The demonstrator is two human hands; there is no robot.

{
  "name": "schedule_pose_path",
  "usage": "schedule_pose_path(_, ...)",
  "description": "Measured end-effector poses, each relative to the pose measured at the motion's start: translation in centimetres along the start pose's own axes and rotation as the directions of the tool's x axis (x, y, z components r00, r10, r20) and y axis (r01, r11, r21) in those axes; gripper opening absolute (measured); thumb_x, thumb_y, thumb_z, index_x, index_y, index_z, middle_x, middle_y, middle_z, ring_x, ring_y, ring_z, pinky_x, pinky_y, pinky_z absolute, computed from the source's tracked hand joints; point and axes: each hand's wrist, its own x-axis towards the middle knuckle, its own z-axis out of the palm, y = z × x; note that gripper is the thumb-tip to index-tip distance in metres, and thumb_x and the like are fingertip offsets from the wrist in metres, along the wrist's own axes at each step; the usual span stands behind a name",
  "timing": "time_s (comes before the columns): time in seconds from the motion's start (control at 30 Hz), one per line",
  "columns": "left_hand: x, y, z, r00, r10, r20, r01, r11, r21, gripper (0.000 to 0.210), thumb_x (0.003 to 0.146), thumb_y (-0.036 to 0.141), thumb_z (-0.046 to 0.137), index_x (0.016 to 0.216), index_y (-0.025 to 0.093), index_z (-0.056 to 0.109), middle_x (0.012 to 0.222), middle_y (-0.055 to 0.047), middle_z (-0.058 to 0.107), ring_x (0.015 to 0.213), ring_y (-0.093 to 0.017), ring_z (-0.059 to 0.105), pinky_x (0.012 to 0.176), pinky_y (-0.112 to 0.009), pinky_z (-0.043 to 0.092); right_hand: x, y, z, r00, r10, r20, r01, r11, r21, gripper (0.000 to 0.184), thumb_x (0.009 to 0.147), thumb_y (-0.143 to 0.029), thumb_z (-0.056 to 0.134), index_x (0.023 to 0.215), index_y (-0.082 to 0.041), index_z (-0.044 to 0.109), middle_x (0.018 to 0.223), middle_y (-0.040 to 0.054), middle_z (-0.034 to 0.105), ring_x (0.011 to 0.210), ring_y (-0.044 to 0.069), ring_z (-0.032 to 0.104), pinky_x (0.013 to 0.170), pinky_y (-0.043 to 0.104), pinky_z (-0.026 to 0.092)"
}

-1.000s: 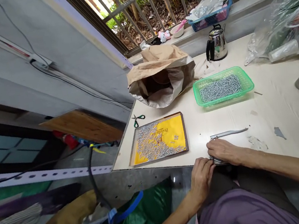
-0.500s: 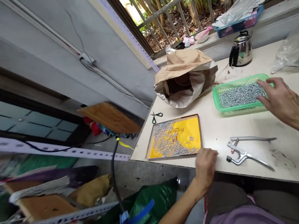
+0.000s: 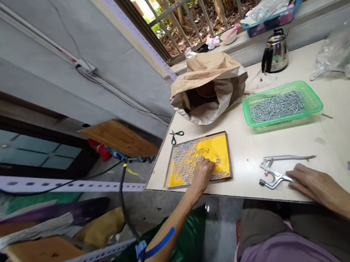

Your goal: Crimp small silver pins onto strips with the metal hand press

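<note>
"What's at the fingers?"

"Two hands, two jobs. The left hand (image 3: pixel 204 171) has its fingertips bunched together over the metal pins (image 3: pixel 183 164); I can't tell whether one is pinched. The right hand (image 3: pixel 311 183) has its fingers nearly together on one handle of the pliers (image 3: pixel 278 176), which lie on the table (image 3: pixel 335 139); I can't tell how firmly."

"And outward?"

"One tray (image 3: pixel 229 156), pins uncountable, on one yellow sheet (image 3: pixel 218 143). Then one pair of scissors (image 3: pixel 175 135), one green basket (image 3: pixel 314 105) of more pins, one paper bag (image 3: pixel 208 65), one kettle (image 3: pixel 279 53)."

"Pose?"

"Left arm reaching forward, knuckles up; right palm down, low, near the table edge."

"Anything hidden?"

"The end of that handle, beneath the right hand. The bag's inside is dark, and the plastic bags (image 3: pixel 345 46) are cut off at the right."
</note>
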Motion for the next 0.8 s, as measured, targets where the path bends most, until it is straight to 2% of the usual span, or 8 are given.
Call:
schedule_pose_path(0.07, 0.0, 2.4, -0.1, 0.996, -0.070, -0.055, 0.058, 0.980, -0.193, 0.013, 0.083, 0.017, 0.057, 0.078, 0.017, 0.069, 0.076, -0.005, 0.067, 0.077, -0.018, 0.058, 0.073, -0.029, 0.047, -0.1, -0.5, -0.2, 0.999, 0.012, 0.045, -0.009, 0.998, -0.055, 0.020, 0.092, -0.023, 0.038, 0.087, -0.022, 0.057, 0.082, 0.0031, 0.058, 0.064, 0.015, 0.059, 0.055, 0.026, 0.045)
schedule_pose_path(0.1, 0.0, 3.9, 0.0, 0.993, -0.114, -0.042, 0.095, 0.946, -0.311, 0.011, 0.082, 0.019, 0.058, 0.080, 0.018, 0.069, 0.078, -0.005, 0.068, 0.076, -0.017, 0.059, 0.072, -0.028, 0.047, -0.1, -0.8, -0.3, 0.998, 0.012, 0.062, -0.006, 0.996, -0.089, 0.019, 0.091, -0.018, 0.039, 0.083, -0.021, 0.056, 0.080, 0.0028, 0.057, 0.062, 0.015, 0.058, 0.053, 0.026, 0.043)
schedule_pose_path(0.2, 0.2, 8.9, 0.5, 0.963, -0.191, 0.190, 0.268, 0.756, -0.597, 0.013, 0.079, 0.026, 0.062, 0.081, 0.017, 0.071, 0.077, -0.004, 0.071, 0.069, -0.015, 0.061, 0.065, -0.023, 0.047, -0.2, -1.8, -0.5, 0.999, -0.039, 0.035, 0.046, 0.979, -0.199, 0.023, 0.085, -0.006, 0.038, 0.074, -0.020, 0.052, 0.073, 0.0025, 0.054, 0.058, 0.015, 0.052, 0.051, 0.027, 0.036)
schedule_pose_path(0.3, 0.2, 12.3, 1.5, 0.904, -0.203, 0.375, 0.415, 0.619, -0.666, 0.019, 0.074, 0.031, 0.066, 0.075, 0.014, 0.071, 0.073, -0.004, 0.071, 0.065, -0.015, 0.061, 0.061, -0.022, 0.046, -0.5, -2.8, -0.6, 0.989, -0.137, -0.053, 0.117, 0.952, -0.284, 0.027, 0.082, 0.001, 0.036, 0.074, -0.020, 0.051, 0.070, 0.0031, 0.052, 0.058, 0.016, 0.048, 0.052, 0.029, 0.033)
schedule_pose_path(0.4, -0.2, 13.3, 2.4, 0.880, -0.252, 0.402, 0.470, 0.580, -0.665, 0.023, 0.072, 0.036, 0.067, 0.072, 0.013, 0.071, 0.071, -0.004, 0.071, 0.066, -0.016, 0.061, 0.060, -0.022, 0.045, -0.8, -3.3, -0.6, 0.978, -0.181, -0.103, 0.141, 0.939, -0.313, 0.029, 0.082, 0.003, 0.035, 0.074, -0.020, 0.051, 0.069, 0.0032, 0.051, 0.059, 0.017, 0.047, 0.054, 0.029, 0.032)
schedule_pose_path(0.6, -1.1, 13.6, 3.6, 0.855, -0.290, 0.431, 0.517, 0.556, -0.651, 0.025, 0.070, 0.035, 0.066, 0.073, 0.011, 0.072, 0.072, -0.006, 0.072, 0.066, -0.016, 0.061, 0.059, -0.022, 0.044, -1.0, -2.8, -0.3, 0.985, -0.146, -0.088, 0.118, 0.956, -0.270, 0.028, 0.079, 0.005, 0.038, 0.074, -0.020, 0.049, 0.070, 0.0024, 0.051, 0.060, 0.016, 0.046, 0.055, 0.028, 0.032)
schedule_pose_path(0.73, -0.3, 13.8, 3.5, 0.835, -0.270, 0.480, 0.536, 0.598, -0.596, 0.023, 0.070, 0.032, 0.065, 0.073, 0.010, 0.072, 0.064, -0.004, 0.069, 0.058, -0.012, 0.055, 0.053, -0.020, 0.038, -0.9, -2.6, -0.3, 0.992, -0.121, -0.044, 0.106, 0.962, -0.251, 0.028, 0.077, 0.006, 0.038, 0.075, -0.020, 0.049, 0.072, 0.0022, 0.052, 0.060, 0.016, 0.046, 0.055, 0.028, 0.032)
schedule_pose_path(0.8, 0.4, 13.8, 3.1, 0.799, -0.236, 0.553, 0.560, 0.625, -0.543, 0.023, 0.069, 0.031, 0.065, 0.068, 0.009, 0.071, 0.052, 0.001, 0.061, 0.050, -0.008, 0.047, 0.048, -0.019, 0.031, -0.8, -2.4, -0.4, 0.996, -0.085, 0.010, 0.085, 0.973, -0.215, 0.028, 0.076, 0.006, 0.038, 0.076, -0.020, 0.048, 0.074, 0.0021, 0.052, 0.060, 0.015, 0.046, 0.054, 0.027, 0.031)
